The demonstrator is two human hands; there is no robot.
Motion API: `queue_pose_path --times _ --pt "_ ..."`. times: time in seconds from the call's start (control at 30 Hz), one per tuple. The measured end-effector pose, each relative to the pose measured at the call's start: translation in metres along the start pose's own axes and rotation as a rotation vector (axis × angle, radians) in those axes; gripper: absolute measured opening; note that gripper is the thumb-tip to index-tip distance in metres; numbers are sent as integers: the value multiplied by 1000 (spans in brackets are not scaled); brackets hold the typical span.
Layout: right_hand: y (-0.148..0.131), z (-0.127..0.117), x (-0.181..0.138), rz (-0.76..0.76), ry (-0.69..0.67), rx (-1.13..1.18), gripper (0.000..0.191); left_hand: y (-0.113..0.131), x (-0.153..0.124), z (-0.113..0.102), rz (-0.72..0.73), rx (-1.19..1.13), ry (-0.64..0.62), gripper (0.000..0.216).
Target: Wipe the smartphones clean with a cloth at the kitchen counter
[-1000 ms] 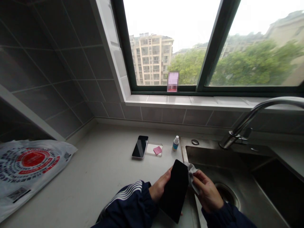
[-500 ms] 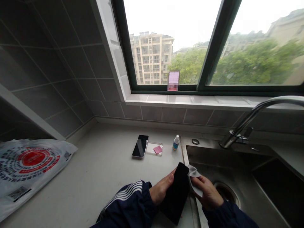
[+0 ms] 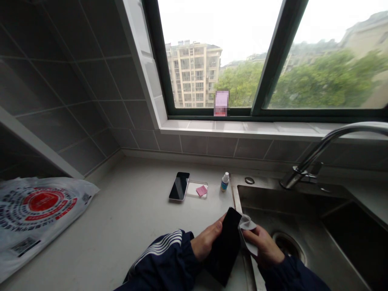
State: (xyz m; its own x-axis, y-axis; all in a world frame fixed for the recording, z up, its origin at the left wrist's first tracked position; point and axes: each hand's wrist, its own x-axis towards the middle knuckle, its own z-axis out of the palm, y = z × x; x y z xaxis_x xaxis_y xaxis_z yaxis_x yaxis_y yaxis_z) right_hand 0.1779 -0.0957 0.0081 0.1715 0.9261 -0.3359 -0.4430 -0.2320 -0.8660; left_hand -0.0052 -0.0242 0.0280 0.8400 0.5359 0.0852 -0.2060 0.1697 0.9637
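Observation:
A black phone-like slab, its dark face toward me, is gripped along its left side by my left hand. My right hand pinches a crumpled white wipe against the slab's upper right edge. Beyond my hands, a second phone lies face up on the counter. Beside it is a clear phone case with a pink paper square in it. A small bottle with a white cap stands near the sink's edge.
The steel sink lies to the right, its drain partly behind my right hand. A chrome faucet arches over it. On the left a printed white plastic bag rests on the counter. A window faces me.
My right hand and the wipe have shifted very slightly left along the slab's edge. My left hand and the things on the counter look the same.

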Motion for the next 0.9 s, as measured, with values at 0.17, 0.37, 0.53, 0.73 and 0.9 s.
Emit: queue_pose_path --times 0.17,0.37,0.53,0.73,0.9 --pt "-3 0 -1 -33 -22 -45 47 3 0 0 5 8 -6 53" --pt "-5 -3 1 -76 -20 -153 51 6 0 4 -6 17 8 52" --pt "0 -7 3 -106 -8 -241 53 12 -1 7 24 33 -24 52" --pt "8 -14 9 -179 -8 -336 51 4 -1 3 1 -3 -2 52" --pt "9 -18 13 -273 -6 -426 48 -10 3 -1 -64 -222 95 53"
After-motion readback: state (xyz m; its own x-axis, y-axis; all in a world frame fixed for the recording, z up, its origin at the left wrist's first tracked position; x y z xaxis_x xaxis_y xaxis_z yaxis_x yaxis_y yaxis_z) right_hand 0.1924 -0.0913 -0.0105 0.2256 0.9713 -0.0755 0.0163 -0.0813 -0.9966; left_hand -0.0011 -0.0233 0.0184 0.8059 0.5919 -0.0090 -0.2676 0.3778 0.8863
